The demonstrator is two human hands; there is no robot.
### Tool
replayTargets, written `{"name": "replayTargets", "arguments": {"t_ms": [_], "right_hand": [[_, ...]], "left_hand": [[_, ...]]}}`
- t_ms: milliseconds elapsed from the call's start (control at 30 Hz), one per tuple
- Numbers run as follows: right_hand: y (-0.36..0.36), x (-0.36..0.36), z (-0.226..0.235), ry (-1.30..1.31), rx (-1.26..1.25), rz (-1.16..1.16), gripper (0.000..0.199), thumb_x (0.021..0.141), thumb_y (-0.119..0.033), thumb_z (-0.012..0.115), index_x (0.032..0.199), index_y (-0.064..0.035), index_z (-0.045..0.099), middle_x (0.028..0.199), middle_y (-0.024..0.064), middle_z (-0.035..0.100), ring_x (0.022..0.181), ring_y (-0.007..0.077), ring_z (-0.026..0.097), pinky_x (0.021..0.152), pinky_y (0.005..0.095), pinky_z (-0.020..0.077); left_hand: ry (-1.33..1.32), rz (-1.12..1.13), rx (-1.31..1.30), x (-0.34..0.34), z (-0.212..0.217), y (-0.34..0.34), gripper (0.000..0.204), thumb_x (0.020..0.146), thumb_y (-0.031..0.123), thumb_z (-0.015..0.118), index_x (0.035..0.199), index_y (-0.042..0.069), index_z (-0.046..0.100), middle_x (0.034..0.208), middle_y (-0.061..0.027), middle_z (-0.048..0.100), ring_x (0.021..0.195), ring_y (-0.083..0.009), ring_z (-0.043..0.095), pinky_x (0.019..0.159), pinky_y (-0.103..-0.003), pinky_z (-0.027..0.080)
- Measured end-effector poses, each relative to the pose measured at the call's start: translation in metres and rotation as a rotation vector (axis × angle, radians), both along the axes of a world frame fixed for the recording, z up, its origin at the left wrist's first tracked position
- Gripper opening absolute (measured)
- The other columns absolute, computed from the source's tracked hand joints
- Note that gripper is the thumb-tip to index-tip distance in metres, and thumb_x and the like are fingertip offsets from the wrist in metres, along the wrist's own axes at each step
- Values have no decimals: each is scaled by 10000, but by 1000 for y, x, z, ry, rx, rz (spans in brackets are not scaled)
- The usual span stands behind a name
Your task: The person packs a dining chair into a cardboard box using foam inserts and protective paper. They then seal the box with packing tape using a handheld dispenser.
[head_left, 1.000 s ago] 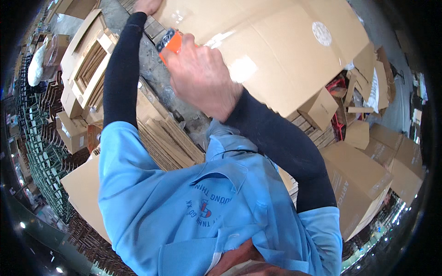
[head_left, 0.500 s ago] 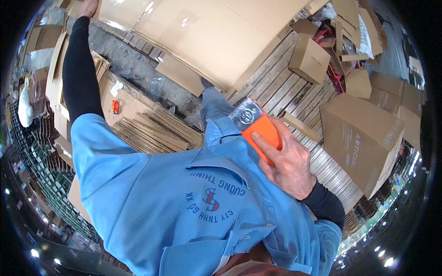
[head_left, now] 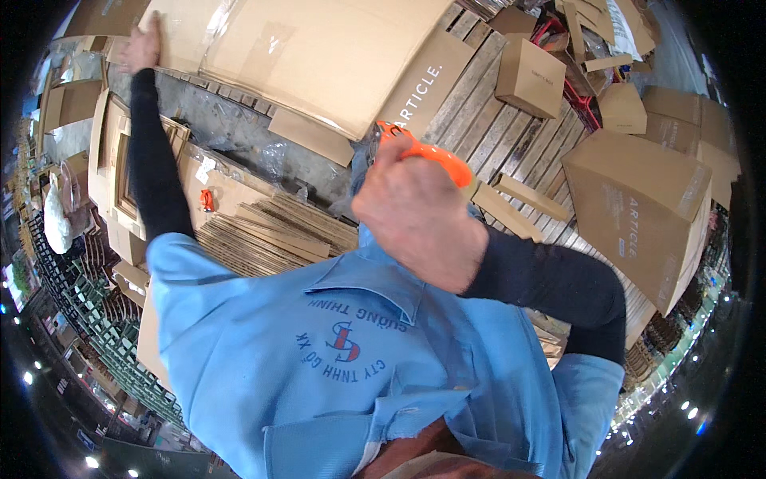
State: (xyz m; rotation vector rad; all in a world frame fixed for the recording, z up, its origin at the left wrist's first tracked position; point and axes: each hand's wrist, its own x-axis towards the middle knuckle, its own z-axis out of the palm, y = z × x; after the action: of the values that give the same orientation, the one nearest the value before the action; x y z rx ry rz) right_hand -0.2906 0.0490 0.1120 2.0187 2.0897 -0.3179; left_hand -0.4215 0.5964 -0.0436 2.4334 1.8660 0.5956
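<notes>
Gripping tape dispenser, right hand has swung nearer carton, likely within taping reach; left hand spread at its left end

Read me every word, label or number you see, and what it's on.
I don't copy out wording, but here's where print stands.
Brown cardboard panel: large white letters, legible.
Carton at right: large pale letters, legible; smaller print too small.
Small carton near the panel: short dark line, faint.
Blue shirt: dark lettering around an emblem, legible.
Orange tape dispenser: dark mark, too blurred.
</notes>
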Motion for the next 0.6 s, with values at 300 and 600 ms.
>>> {"name": "replayTargets", "arguments": {"t_ms": [300,600], "right_hand": [[-25,160,-170,25,-466,0,290,706,-228,686,871,7,725,804,243,685,797,372,692,714,462,542],[-96,339,-134,1890,341,-1215,518,864,-73,585,1372,-1,510,1300,141,614,1107,233,634,894,325,534]], "left_hand": [[-1102,-77,-84,96,-8,-389,1033,916,445,679,1536,-98,57,1613,-310,18,1508,-430,52,1228,-498,99],[-1018,-189,210,121,-49,-489,766,871,18,521,1534,-64,145,1609,-306,121,1500,-452,135,1221,-470,129]]}}
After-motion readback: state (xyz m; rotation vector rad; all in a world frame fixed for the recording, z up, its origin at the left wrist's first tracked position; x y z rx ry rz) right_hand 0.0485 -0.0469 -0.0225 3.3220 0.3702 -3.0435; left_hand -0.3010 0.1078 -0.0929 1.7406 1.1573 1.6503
